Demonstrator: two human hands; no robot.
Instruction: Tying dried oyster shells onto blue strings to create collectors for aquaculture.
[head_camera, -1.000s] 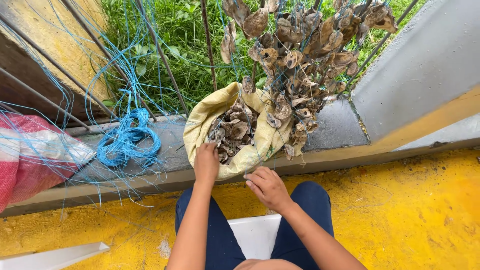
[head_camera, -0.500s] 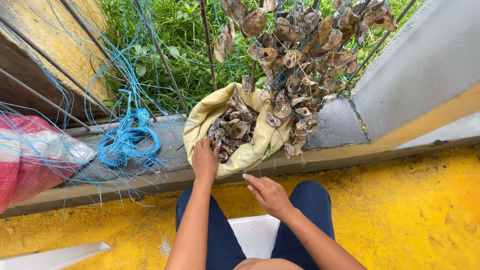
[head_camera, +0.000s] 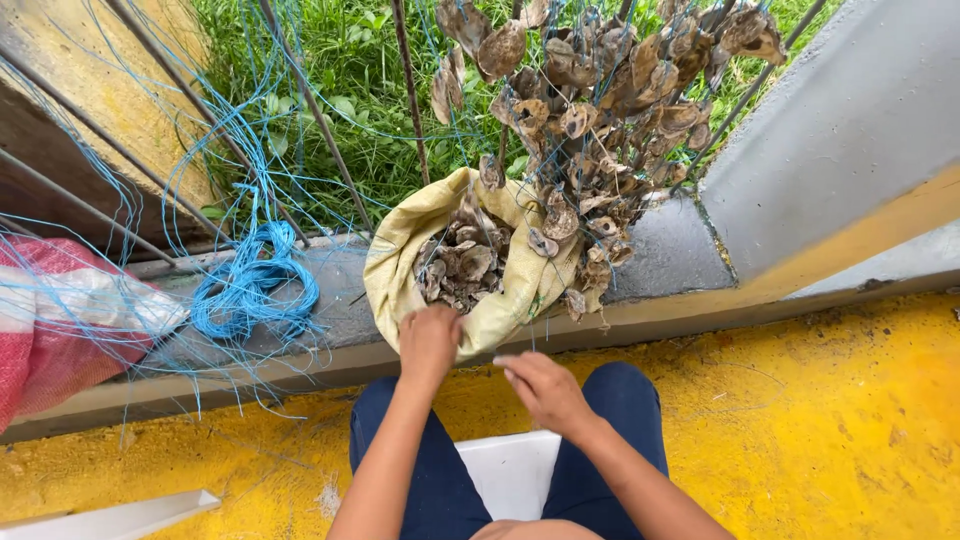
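Yellowish woven cloth makes up the sack that sits just ahead of my two hands, slumped on the grey concrete ledge with its mouth rolled down and open toward me, so I can reach in without lifting anything.

From the head view, my left hand rests on the sack's near rim, fingers curled down over the edge; its grip looks closed on the cloth or on something just inside, but the back of the hand hides the fingertips, so I cannot tell which. My right hand hovers just beside it, a little nearer to me, thumb and forefinger pinched together. They seem to nip a fine blue strand, though it is too thin to be sure.

Inside the sack lies a heap of oyster shells, brown and grey, filling it roughly to the rolled rim. Beyond my hands and above the sack, more shells hang in strung clusters on thin lines against the metal bars, the lowest ones draping over the sack's far right edge.

Well to the left of my left hand, a coil of blue twine lies on the ledge, its loose strands running over a red and white bag. Green grass shows beyond the bars. I sit on a white seat above the yellow painted floor.
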